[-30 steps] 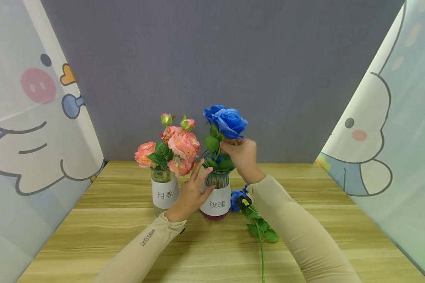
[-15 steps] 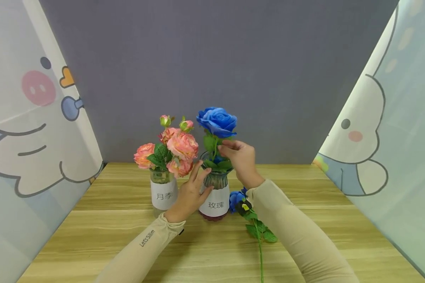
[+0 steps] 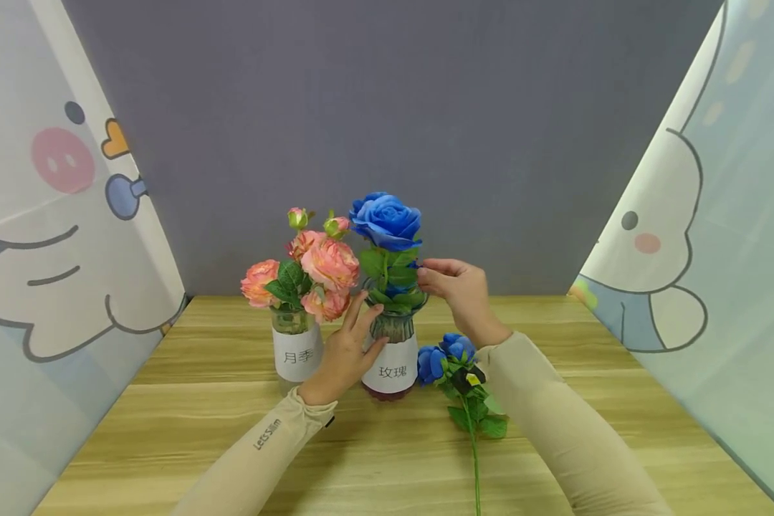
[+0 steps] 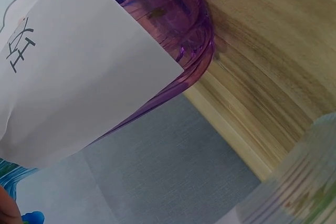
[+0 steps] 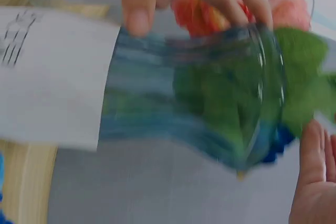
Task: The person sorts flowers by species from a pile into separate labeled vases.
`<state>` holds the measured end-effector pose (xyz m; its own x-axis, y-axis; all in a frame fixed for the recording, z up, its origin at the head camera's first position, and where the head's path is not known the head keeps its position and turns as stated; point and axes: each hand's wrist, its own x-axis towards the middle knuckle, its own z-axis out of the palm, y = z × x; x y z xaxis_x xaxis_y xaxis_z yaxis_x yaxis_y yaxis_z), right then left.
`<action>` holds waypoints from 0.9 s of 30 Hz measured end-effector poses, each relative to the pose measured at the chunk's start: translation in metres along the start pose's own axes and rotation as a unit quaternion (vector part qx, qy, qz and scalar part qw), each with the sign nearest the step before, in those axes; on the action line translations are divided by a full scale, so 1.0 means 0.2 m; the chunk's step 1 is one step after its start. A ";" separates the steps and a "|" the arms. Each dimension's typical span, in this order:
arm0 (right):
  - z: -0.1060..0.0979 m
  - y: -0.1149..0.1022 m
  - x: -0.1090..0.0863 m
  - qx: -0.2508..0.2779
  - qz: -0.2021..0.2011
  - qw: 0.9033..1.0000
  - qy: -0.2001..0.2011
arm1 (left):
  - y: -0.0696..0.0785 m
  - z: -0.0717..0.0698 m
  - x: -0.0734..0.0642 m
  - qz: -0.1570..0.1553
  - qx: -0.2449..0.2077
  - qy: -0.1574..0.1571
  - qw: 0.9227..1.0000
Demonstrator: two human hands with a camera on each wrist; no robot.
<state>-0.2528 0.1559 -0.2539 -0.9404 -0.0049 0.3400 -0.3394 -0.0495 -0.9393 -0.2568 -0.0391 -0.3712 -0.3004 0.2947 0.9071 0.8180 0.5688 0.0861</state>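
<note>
A blue rose (image 3: 387, 221) stands upright in the teal-and-purple glass vase (image 3: 396, 327), which bears a white label (image 3: 387, 373). Another blue bloom sits lower among the leaves, partly hidden. My left hand (image 3: 343, 358) touches the left side of the vase's neck with spread fingers; in the right wrist view its thumb (image 5: 137, 9) lies along the glass (image 5: 152, 87). My right hand (image 3: 458, 290) is just right of the leaves, thumb and forefinger extended, no stem visible between them. The left wrist view shows the vase's purple base (image 4: 181, 19) close up.
Left of the vase, a clear glass vase (image 3: 293, 322) with a white label holds pink flowers (image 3: 329, 265). A stem with blue roses (image 3: 456, 347) lies on the wooden table (image 3: 187, 430), beside my right sleeve. A grey panel (image 3: 387, 107) stands behind.
My right hand has come off the rose's stem and moved right. The upright rose has shifted left above the vase. My left hand has stayed at the vase's neck.
</note>
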 end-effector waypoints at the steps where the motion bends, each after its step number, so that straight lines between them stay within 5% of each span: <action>1: -0.03 0.00 0.00 0.006 0.003 1.000 0.001 | 0.00 0.00 0.00 0.001 0.001 0.001 1.000; 8: -0.22 0.03 -0.01 -0.008 0.029 0.999 0.033 | -0.01 0.01 0.00 0.016 0.015 0.001 1.000; 18: -0.38 0.09 -0.04 -0.062 0.086 0.994 0.012 | -0.01 0.02 -0.01 0.017 0.028 0.007 0.999; 27: -0.44 0.20 -0.08 0.017 0.152 0.988 -0.012 | -0.02 0.01 -0.02 0.012 0.026 -0.002 1.000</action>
<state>-0.2535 0.2413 -0.3010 -0.9979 -0.0477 0.0433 -0.0396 -0.0748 -0.9964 -0.2601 -0.0396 -0.3755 -0.2839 0.3115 0.9068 0.7979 0.6012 0.0433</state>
